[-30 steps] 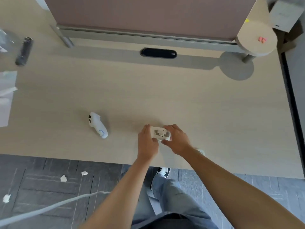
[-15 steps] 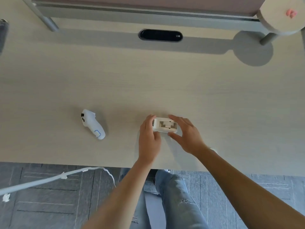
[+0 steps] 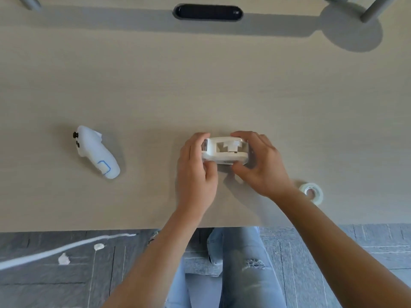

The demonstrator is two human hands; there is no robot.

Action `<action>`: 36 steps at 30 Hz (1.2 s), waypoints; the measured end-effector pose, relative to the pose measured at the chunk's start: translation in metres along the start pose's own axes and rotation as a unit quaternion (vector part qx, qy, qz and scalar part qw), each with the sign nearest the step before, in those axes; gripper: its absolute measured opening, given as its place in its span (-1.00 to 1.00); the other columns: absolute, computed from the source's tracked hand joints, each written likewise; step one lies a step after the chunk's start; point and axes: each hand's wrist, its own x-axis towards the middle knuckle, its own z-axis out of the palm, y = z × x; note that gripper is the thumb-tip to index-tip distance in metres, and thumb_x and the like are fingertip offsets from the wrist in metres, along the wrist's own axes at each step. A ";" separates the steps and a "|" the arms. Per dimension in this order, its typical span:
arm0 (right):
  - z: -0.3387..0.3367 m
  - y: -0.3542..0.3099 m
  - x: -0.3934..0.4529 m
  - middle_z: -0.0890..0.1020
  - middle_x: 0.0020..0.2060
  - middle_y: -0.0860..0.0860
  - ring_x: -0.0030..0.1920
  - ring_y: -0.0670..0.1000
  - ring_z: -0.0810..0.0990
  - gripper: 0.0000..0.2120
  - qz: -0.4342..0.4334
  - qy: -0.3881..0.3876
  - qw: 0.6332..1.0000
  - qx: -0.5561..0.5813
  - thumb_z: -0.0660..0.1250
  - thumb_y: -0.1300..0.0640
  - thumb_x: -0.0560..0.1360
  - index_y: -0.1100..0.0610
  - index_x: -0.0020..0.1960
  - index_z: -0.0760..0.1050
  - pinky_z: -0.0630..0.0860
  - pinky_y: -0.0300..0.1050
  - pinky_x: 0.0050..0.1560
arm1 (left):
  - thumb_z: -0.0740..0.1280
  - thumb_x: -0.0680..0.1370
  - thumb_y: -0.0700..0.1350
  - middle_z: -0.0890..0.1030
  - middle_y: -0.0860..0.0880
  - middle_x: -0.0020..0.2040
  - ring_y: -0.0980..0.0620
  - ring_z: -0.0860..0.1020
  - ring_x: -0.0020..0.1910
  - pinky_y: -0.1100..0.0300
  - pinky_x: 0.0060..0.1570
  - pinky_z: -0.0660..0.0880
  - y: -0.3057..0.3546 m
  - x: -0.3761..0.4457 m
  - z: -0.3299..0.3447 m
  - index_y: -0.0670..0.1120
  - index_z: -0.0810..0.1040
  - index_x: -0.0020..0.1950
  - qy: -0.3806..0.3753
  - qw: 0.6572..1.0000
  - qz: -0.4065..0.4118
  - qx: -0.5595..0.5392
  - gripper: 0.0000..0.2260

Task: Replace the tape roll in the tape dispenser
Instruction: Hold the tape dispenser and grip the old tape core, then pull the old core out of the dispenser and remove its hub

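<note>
A white tape dispenser (image 3: 224, 151) lies on the light wooden desk (image 3: 200, 85) near its front edge, with a white hub showing in its open middle. My left hand (image 3: 195, 172) grips its left end, fingers over the top and thumb below. My right hand (image 3: 260, 165) holds its right end, fingers curled over the back and thumb under the front. A clear tape roll (image 3: 311, 192) lies flat on the desk to the right, partly hidden behind my right forearm.
A white handheld controller (image 3: 95, 152) lies on the desk to the left. A black oval cable slot (image 3: 208, 12) sits at the desk's back, with a grey post (image 3: 373, 10) at the back right. My legs and a white cable (image 3: 66, 247) are below the desk edge.
The camera has tilted down and closer. Both hands have closed further around the dispenser; the right hand went from spread fingers to a grip. The tape roll has come into sight behind my right forearm.
</note>
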 end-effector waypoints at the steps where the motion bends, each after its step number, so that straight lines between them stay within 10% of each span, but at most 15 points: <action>1: 0.002 0.000 -0.003 0.63 0.12 -0.12 0.15 0.00 0.55 -0.44 0.001 0.008 1.000 0.007 0.42 0.14 0.34 0.04 0.35 0.52 0.55 -0.09 0.08 | 0.24 0.50 -0.34 0.54 0.00 0.32 -0.04 0.53 0.29 -0.02 0.21 0.56 -0.003 -0.003 0.001 -0.03 0.44 0.45 0.001 1.000 0.002 -0.002 -0.48; 10: 0.025 0.007 -0.052 0.52 -0.06 -0.28 -0.09 -0.11 0.56 -0.34 -0.031 0.065 0.997 -0.015 0.37 0.05 0.37 -0.18 0.47 0.42 0.51 -0.24 -0.07 | 0.27 0.55 -0.19 0.55 -0.04 0.33 -0.05 0.49 0.30 0.39 0.18 0.28 -0.034 -0.042 0.001 -0.07 0.43 0.49 0.017 0.993 0.120 0.006 -0.53; 19: 0.021 -0.002 -0.093 0.65 0.24 -0.09 0.23 -0.16 0.63 -0.53 -0.094 0.125 0.981 0.113 0.42 0.11 0.51 -0.07 0.41 0.54 0.54 -0.11 0.31 | 0.38 0.56 -0.07 0.31 -0.13 0.63 -0.13 0.33 0.56 0.15 0.36 0.32 -0.045 -0.087 0.000 -0.02 0.37 0.59 0.046 0.968 0.227 0.100 -0.42; 25: -0.006 -0.028 -0.069 0.69 -0.04 -0.15 -0.10 -0.20 0.63 -0.89 -0.098 0.079 0.991 -0.049 0.51 0.02 0.53 -0.06 0.05 0.75 0.47 -0.35 -0.05 | 0.32 0.57 0.24 0.11 0.05 0.70 -0.02 0.27 0.56 0.00 0.27 0.49 -0.037 -0.090 -0.003 0.08 0.29 0.60 0.036 0.971 0.187 0.147 -0.37; 36: -0.013 -0.029 -0.067 0.72 -0.08 -0.13 -0.09 -0.12 0.68 -0.90 -0.140 0.073 0.980 -0.117 0.46 0.06 0.57 0.05 0.01 0.73 0.62 -0.15 0.00 | 0.31 0.60 0.22 0.14 0.07 0.68 -0.02 0.31 0.52 0.04 0.22 0.48 -0.034 -0.084 -0.002 0.08 0.35 0.55 0.040 0.969 0.176 0.170 -0.46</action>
